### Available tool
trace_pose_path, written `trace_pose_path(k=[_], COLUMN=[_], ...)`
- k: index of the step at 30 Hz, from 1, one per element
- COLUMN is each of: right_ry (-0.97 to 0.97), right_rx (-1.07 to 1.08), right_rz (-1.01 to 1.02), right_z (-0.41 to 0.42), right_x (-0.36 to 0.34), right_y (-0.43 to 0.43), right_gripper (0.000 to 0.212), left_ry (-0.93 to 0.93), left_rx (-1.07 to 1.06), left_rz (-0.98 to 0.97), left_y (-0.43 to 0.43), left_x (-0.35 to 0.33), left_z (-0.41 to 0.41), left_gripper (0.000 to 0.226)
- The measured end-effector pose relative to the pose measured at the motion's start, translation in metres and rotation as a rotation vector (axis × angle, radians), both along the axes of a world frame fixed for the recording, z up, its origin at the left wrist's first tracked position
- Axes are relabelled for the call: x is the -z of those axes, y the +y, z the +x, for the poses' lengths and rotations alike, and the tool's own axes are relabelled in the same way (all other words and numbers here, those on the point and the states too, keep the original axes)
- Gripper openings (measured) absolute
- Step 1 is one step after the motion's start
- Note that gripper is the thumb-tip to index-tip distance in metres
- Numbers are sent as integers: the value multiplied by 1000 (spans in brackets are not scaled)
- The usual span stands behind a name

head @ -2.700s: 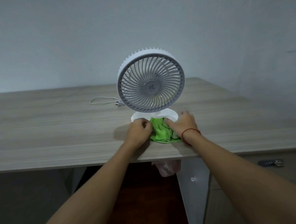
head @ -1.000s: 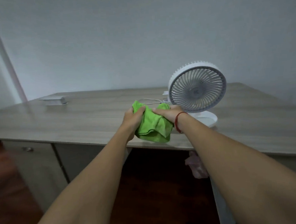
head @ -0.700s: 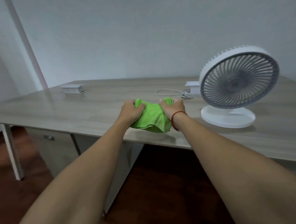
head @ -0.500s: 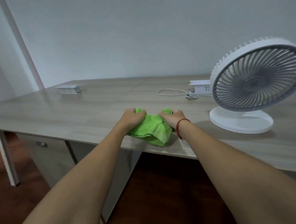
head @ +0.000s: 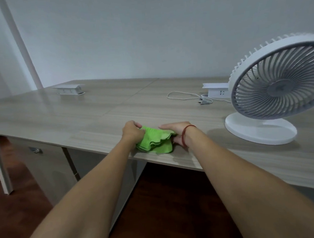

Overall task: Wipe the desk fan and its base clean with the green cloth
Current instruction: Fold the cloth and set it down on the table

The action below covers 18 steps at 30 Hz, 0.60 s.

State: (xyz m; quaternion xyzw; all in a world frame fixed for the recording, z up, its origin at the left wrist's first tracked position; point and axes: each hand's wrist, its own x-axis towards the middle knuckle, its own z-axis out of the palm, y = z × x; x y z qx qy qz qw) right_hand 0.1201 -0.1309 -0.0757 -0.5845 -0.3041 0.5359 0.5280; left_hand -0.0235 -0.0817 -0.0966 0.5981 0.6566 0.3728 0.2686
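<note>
Worktop: pale wood-grain laminate, smooth, a soft sheen that mirrors the wall toward the far edge.

Green cloth: soft, matt, fine-napped like microfibre, with a dark stitched hem; bunched in ruffled folds.

Desk fan: plastic throughout. Ribbed white outer ring, grey grille of thin curved slats, all satin. Base: white plastic disc, smooth, slightly glossy.

Cable: white, smooth plastic sheath.

Socket boxes: white plastic, hard and smooth.

Floor: dark reddish wood, low sheen.

Wall: painted, flat matt.

Red cord at the right wrist: thin, matt thread.

Drawer pull: metallic, shiny.
</note>
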Motion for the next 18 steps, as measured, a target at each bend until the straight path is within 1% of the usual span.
trace_pose_path(k=[2,4,5,7,8,10,11,13,14,16,18], right_ry=[-74,-284,-472,-932,-1081,-1284,-1354,-1370,-1352,-1375,-1447], right_rx=[-57,-31,-29,-84,-96,-84,-83,-158,-235,-410,-462], right_rz=[-9,-61,-91,-103,-75,-1,45,85,55,-28,-7], right_z=[3,9,12,11,10,6,3,-1,-3,-6,-2], right_x=[-4,-1,1,3,4,3,1,2,7,21,38], right_y=[-6,-2,-1,-2,-5,-9,-11,-8,-4,-3,1], right_gripper=[72,72,70,66,61,51,47,42,42,47,53], left_ry=[56,178,247,380,440,542,555,494,468,503,588], left_rx=[-2,60,99,147,140,90,81,151,235,420,498], left_rz=[13,34,49,90,124,237,306,366,333,172,33], left_y=[0,1,1,-5,-8,-15,-18,-20,-19,-19,-19], left_x=[3,5,6,6,6,5,4,3,4,10,18], left_z=[-2,-1,-1,1,1,2,4,8,9,11,13], left_gripper=[13,19,20,22,23,27,26,24,23,27,41])
